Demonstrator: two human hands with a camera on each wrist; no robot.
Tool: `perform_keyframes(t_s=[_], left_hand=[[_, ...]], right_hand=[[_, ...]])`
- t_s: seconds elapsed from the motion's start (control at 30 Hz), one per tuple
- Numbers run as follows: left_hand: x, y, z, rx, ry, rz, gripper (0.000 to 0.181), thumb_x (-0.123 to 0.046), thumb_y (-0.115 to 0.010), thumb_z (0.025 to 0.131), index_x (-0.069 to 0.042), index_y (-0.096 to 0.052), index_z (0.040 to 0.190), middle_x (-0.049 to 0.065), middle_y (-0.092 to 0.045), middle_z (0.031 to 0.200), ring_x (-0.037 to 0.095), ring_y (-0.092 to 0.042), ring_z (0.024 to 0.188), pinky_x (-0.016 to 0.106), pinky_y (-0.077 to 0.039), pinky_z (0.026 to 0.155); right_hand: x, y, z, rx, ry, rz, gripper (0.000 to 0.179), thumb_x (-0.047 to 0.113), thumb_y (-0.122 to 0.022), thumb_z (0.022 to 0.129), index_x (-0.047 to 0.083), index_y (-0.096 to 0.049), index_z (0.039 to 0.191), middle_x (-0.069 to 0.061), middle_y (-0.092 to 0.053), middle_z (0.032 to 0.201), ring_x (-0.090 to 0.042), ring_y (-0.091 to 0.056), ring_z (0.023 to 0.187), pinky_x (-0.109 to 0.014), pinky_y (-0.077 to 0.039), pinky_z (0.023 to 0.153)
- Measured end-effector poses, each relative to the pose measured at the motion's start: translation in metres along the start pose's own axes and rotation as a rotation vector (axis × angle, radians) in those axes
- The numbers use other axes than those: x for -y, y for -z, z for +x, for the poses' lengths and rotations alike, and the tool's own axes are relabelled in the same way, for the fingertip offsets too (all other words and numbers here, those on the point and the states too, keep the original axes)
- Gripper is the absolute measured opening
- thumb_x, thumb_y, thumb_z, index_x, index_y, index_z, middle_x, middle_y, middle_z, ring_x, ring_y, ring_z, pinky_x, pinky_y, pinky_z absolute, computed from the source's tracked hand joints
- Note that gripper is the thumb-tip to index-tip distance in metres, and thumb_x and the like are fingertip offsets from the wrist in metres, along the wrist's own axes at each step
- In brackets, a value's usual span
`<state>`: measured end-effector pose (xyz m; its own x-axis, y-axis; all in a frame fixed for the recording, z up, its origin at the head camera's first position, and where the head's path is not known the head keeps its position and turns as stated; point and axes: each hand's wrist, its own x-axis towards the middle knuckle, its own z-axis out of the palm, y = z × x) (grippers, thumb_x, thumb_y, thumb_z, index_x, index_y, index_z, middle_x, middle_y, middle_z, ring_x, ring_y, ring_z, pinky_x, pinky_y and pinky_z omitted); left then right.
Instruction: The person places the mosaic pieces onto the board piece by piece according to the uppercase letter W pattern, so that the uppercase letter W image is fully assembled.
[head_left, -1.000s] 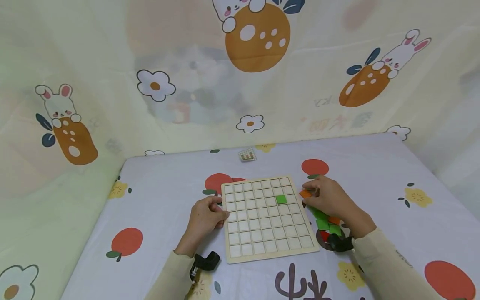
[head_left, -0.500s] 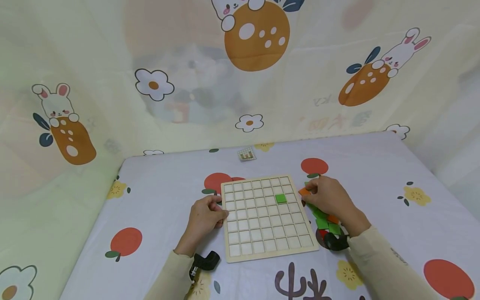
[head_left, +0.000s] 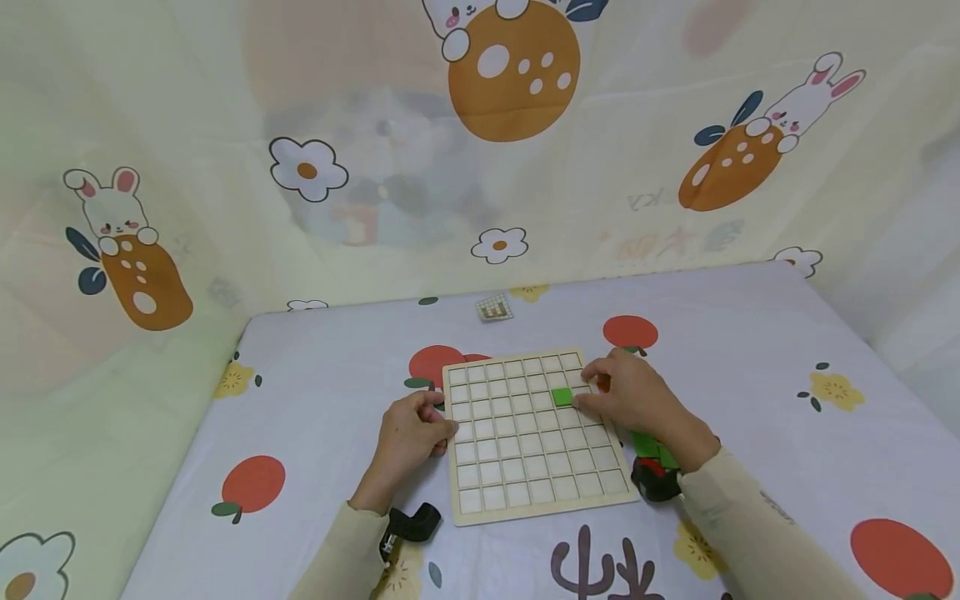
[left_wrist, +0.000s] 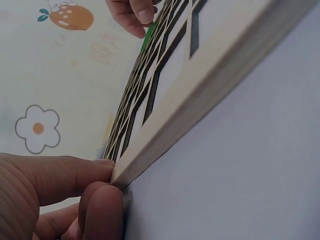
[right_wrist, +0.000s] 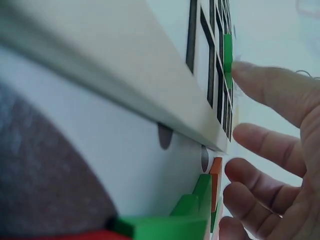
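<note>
A pale wooden grid board (head_left: 543, 509) lies flat on the table, with a green square tile (head_left: 562, 397) in a cell at its upper right. My left hand (head_left: 408, 433) pinches the board's left edge; in the left wrist view, a finger and the thumb meet at its rim (left_wrist: 150, 145). Reaching over the right edge, my right hand (head_left: 637, 398) has its thumb right at the green tile. The right wrist view shows the thumb and other fingers spread apart, with a visible gap between them. Loose green tiles (head_left: 647, 447) lie partly hidden under the right wrist.
A small patterned card (head_left: 494, 308) lies behind the board. An orange tile (right_wrist: 216, 180) stands out among the loose pieces beside the board. A black wrist camera (head_left: 415, 523) sits at the left cuff. Printed curtains (head_left: 390, 275) close off the table's back.
My right hand has moved left from the loose tiles onto the board's right edge, leaving its thumb beside the green tile. The left hand stays at the board's left edge.
</note>
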<state>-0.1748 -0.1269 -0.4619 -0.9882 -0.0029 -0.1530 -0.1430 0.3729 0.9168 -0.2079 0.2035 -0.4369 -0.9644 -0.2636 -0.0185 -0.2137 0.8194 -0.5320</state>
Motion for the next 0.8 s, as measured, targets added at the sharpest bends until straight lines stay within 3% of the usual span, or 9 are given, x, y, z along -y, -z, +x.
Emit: perform_keyframes(t_s=[0.23,0.5,0.8], left_hand=[[-0.0006,-0.0012,-0.0002,-0.002,-0.001,-0.008,0.041,0.002,-0.08,0.085,0.004,-0.068,0.124,0.008,-0.062,0.079,0.012,-0.061,0.055,0.023,-0.054,0.052],[0.002,-0.0005,0.0007,-0.013,-0.009,0.018,0.043,0.0,-0.081,0.085,0.004,-0.068,0.126,0.008,-0.063,0.078,0.013,-0.059,0.055,0.025,-0.054,0.053],[0.0014,-0.0009,0.0009,-0.01,-0.015,0.013,0.043,0.0,-0.081,0.085,0.004,-0.068,0.126,0.007,-0.063,0.078,0.012,-0.06,0.055,0.025,-0.055,0.053]], right_hand=[[0.0001,0.0013,-0.0032,-0.009,-0.032,-0.025,0.033,0.029,-0.08,0.09,0.003,-0.074,0.11,-0.009,-0.057,0.092,-0.024,-0.052,0.086,-0.036,-0.044,0.069],[-0.0035,0.0092,-0.0084,-0.079,-0.007,-0.028,0.029,0.02,-0.078,0.09,-0.001,-0.076,0.11,-0.019,-0.067,0.11,-0.029,-0.061,0.092,-0.049,-0.054,0.081],[0.0017,0.0032,-0.0011,0.035,0.085,0.059,0.025,0.012,-0.073,0.091,0.008,-0.08,0.115,-0.009,-0.057,0.094,-0.02,-0.048,0.078,-0.033,-0.041,0.064]])
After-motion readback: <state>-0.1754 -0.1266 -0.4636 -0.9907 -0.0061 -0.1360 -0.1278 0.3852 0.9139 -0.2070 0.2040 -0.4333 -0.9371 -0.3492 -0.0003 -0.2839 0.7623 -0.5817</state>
